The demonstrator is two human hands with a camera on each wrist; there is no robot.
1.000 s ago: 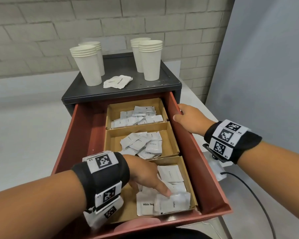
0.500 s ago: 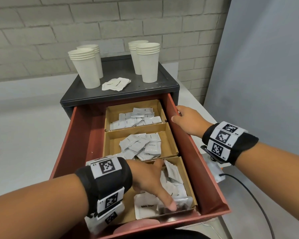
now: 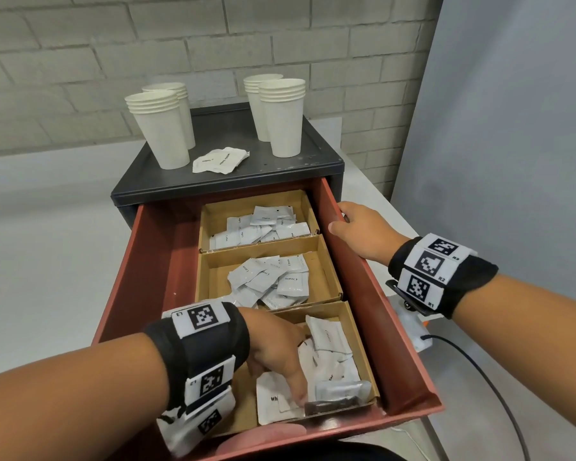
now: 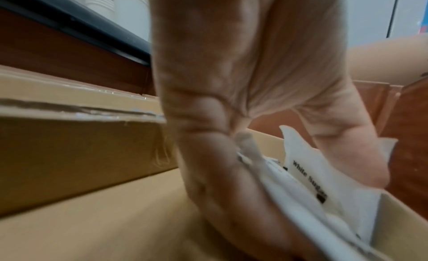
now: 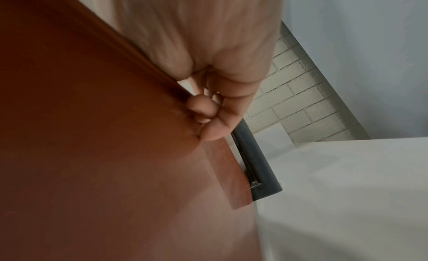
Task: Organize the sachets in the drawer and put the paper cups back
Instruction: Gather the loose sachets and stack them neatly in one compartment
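A red drawer [image 3: 363, 294] stands pulled out of a dark cabinet [image 3: 213, 184]. It holds three cardboard compartments of white sachets: far [image 3: 263, 224], middle [image 3: 270, 277], near [image 3: 330, 337]. My left hand [image 3: 293, 387] is down in the near compartment. In the left wrist view a bunch of sachets, one marked "White Sugar" [image 4: 308, 173], sits pinched between its fingers and thumb [image 4: 342, 155]. My right hand [image 3: 359, 231] grips the drawer's right wall [image 5: 92, 136], fingers [image 5: 208, 118] curled over the rim. Paper cup stacks stand on the cabinet top, left [image 3: 162, 131] and right [image 3: 285, 118].
Two loose sachets [image 3: 220, 159] lie on the cabinet top between the cup stacks. A dark brown sachet [image 3: 333, 405] lies at the front of the near compartment. The drawer's left half [image 3: 160, 277] is bare. A black cable [image 3: 499, 394] runs over the white table on the right.
My left hand has dug deeper toward the front of the near compartment and gathered sachets, some now tipped on edge. My right hand stays on the drawer wall.
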